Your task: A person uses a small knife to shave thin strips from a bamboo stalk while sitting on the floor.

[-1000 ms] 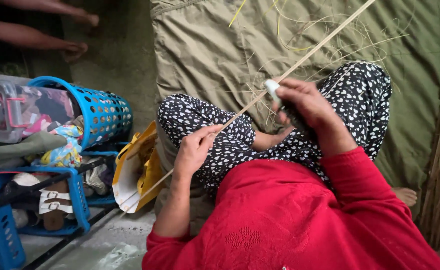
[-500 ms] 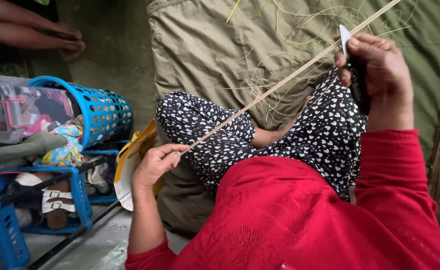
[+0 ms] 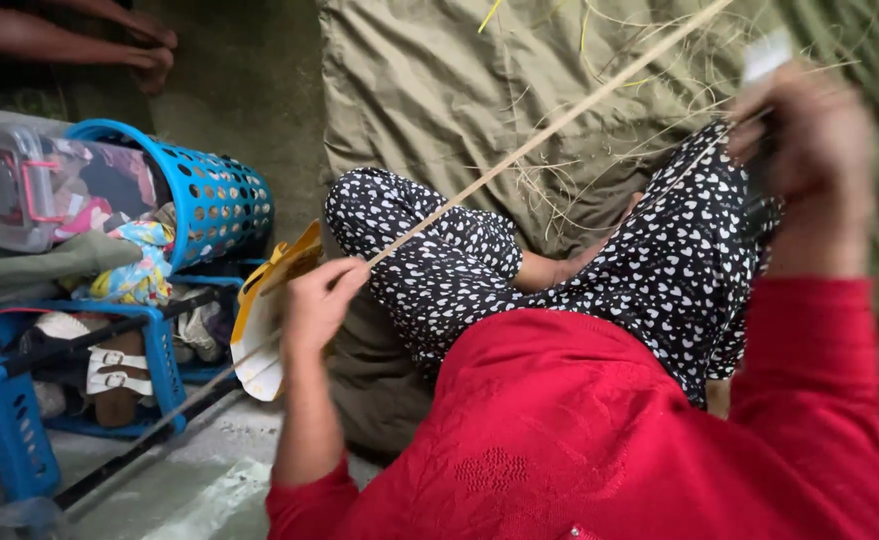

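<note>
- The left hand (image 3: 319, 300) is closed around a long thin pale strip (image 3: 549, 125), like a split cane or reed, with the fingers and thumb pinching it near its lower part.
- The strip runs in a diagonal line from this hand up to the top right edge of the view, above the olive green cloth (image 3: 429, 90) which covers the floor.
- Below the left hand the strip goes on down to the left, past a yellow and white folded thing (image 3: 264, 320) and toward the grey floor.
- The right hand (image 3: 809, 170) is raised at the right side and is blurred; it is closed on a dark handle with a pale blade (image 3: 764, 55) that points up.
- I cannot tell if the blade touches the strip; the two are apart in the view.
- The person sits with crossed legs in black trousers with white hearts (image 3: 659, 270) and wears a red top (image 3: 579, 430).
- Thin loose fibres (image 3: 569, 190) lie on the cloth, between the knees.
- At the left stands a blue plastic basket (image 3: 214, 195) with clothes, on a blue rack (image 3: 19, 400) that holds sandals.
- Hands of another person (image 3: 144, 45) rest at the top left corner, well apart from the work.
</note>
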